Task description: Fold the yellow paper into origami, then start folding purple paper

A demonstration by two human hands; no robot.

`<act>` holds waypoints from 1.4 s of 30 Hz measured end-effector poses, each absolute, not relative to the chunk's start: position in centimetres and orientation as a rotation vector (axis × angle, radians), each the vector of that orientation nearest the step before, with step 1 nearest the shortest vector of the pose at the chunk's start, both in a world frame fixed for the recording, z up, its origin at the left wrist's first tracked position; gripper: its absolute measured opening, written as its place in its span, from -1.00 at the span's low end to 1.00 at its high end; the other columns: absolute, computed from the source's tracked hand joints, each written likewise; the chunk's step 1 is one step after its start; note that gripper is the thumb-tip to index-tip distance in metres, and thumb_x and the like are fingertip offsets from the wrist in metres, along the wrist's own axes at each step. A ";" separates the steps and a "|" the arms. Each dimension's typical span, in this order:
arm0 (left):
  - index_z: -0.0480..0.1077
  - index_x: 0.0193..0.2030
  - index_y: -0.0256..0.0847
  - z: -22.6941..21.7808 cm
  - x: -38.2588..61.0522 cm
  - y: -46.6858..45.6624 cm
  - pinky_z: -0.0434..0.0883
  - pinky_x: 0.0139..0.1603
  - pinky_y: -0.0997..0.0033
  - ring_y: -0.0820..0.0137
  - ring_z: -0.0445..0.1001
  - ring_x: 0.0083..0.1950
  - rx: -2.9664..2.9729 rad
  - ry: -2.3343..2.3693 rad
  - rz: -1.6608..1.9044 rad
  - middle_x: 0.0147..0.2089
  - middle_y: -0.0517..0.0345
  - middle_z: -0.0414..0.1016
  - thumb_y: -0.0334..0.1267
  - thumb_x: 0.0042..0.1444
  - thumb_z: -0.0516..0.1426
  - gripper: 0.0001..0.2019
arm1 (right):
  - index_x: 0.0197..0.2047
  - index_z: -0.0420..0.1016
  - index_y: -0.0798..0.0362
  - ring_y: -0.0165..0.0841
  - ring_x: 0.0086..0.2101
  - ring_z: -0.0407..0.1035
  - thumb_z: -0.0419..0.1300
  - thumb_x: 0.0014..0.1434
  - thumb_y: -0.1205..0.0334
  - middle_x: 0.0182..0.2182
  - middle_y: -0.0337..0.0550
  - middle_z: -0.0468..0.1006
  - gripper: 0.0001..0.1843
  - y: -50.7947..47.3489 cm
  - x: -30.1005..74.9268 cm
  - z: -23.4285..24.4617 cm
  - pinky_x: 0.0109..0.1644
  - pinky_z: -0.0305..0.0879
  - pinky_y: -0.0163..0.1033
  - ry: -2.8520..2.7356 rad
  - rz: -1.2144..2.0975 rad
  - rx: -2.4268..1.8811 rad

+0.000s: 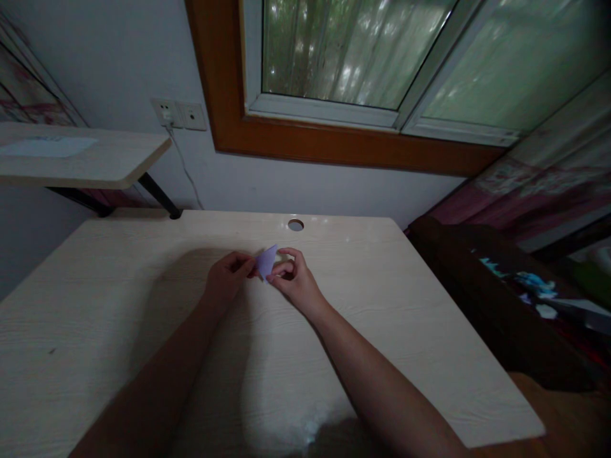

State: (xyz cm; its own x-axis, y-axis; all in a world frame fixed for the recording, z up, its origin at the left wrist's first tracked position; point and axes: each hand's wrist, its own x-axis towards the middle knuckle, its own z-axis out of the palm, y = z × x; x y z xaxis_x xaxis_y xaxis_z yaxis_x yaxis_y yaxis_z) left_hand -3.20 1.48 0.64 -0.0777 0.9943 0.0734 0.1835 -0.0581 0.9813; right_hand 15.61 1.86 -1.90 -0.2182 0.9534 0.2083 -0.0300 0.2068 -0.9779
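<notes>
A small piece of folded purple paper (266,261), roughly triangular, is held up between my two hands over the pale wooden desk (382,331). My left hand (229,277) pinches its left corner between thumb and fingers. On the other side, my right hand (298,280) has its thumb at the paper's lower edge. The right index finger curves near the upper tip, with a gap between finger and thumb. Whether that index finger touches the paper is hard to see.
Behind the desk's far edge, near a round cable hole (296,225), is the wall with a window (334,57). A raised shelf (138,166) on black legs stands at the back left. Right of the desk, a dark wooden piece of furniture (477,292) carries several small items.
</notes>
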 end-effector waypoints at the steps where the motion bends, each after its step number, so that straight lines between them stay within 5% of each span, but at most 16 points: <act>1: 0.46 -0.34 -0.21 0.7 -3.2 1.5 0.46 -0.27 0.42 0.39 0.52 -0.39 1.345 1.386 1.241 -0.44 0.15 0.56 -0.10 0.07 0.21 -0.79 | 0.12 0.16 -0.11 -0.38 -0.37 0.48 0.38 0.01 0.19 -0.38 -0.31 0.58 -0.33 1.8 15.6 -1.8 -0.16 0.38 -0.20 -1.460 1.215 -0.925; 12: 0.47 -0.32 -0.23 1.5 -3.1 1.3 0.44 -0.26 0.43 0.41 0.51 -0.39 1.255 1.435 1.305 -0.44 0.17 0.55 -0.11 0.05 0.23 -0.79 | 0.12 0.13 -0.10 -0.41 -0.38 0.43 0.31 0.13 0.20 -0.34 -0.29 0.57 -0.42 1.8 15.6 -1.5 -0.20 0.32 -0.23 -1.424 1.191 -0.874; 16: 0.46 -0.35 -0.22 1.0 -2.9 1.3 0.44 -0.27 0.45 0.41 0.52 -0.39 1.311 1.380 1.279 -0.45 0.18 0.55 -0.13 0.05 0.23 -0.81 | 0.20 0.13 -0.12 -0.38 -0.31 0.46 0.36 0.08 0.17 -0.28 -0.25 0.59 -0.31 1.8 15.6 -1.5 -0.12 0.34 -0.19 -1.483 1.186 -0.890; 34: 0.49 -0.32 -0.24 0.8 -3.4 1.5 0.43 -0.28 0.46 0.42 0.52 -0.39 1.263 1.457 1.382 -0.44 0.17 0.56 -0.11 0.08 0.22 -0.78 | 0.13 0.16 -0.10 -0.38 -0.38 0.46 0.38 0.04 0.19 -0.42 -0.33 0.57 -0.33 1.8 15.5 -1.9 -0.18 0.35 -0.22 -1.507 1.226 -0.913; 42: 0.48 -0.34 -0.24 0.5 -3.1 1.3 0.47 -0.29 0.47 0.42 0.54 -0.40 1.336 1.345 1.297 -0.45 0.18 0.56 -0.15 0.06 0.24 -0.82 | 0.07 0.33 -0.02 -0.37 -0.30 0.44 0.31 0.12 0.10 -0.29 -0.20 0.55 -0.53 1.7 15.7 -0.6 -0.21 0.32 -0.27 -1.473 1.131 -0.987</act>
